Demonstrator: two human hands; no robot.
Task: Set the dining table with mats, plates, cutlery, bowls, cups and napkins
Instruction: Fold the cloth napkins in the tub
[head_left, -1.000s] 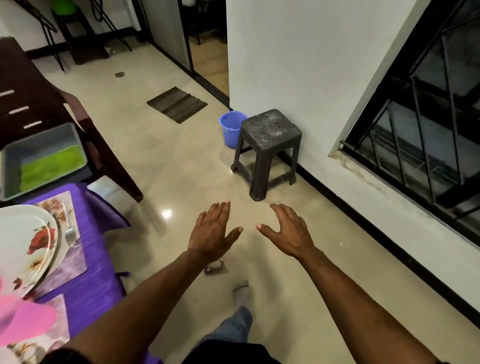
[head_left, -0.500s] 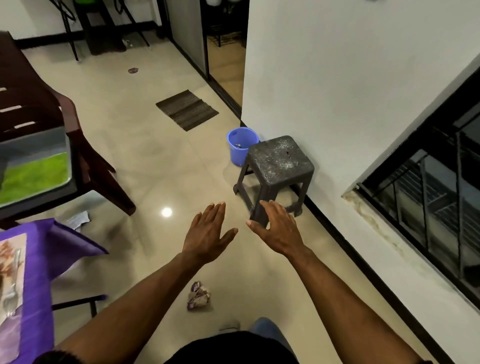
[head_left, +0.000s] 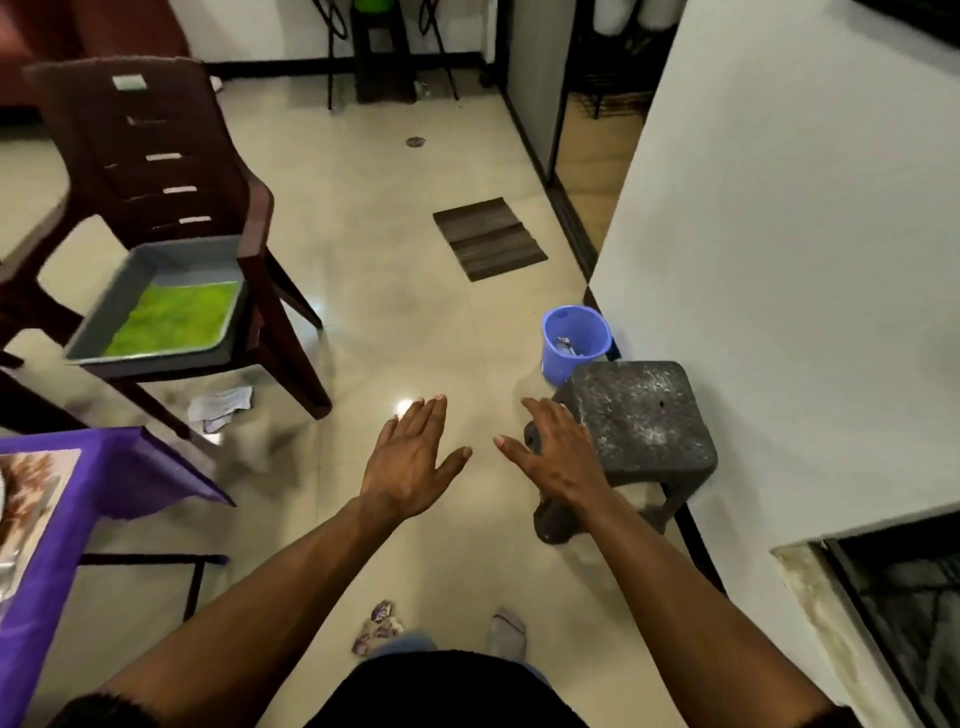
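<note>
Two bare forearms reach forward over the glossy floor. The dining table (head_left: 104, 467), purple-clothed, shows at lower left with a floral mat (head_left: 26, 499) on it. A brown plastic chair (head_left: 156, 171) bears a grey tray (head_left: 171, 260) lined green. A grey stool (head_left: 644, 415) stands right, a blue bucket (head_left: 574, 338) behind it. Left hand (head_left: 410, 462) and right hand (head_left: 556, 457) hover empty, fingers straight and spread.
</note>
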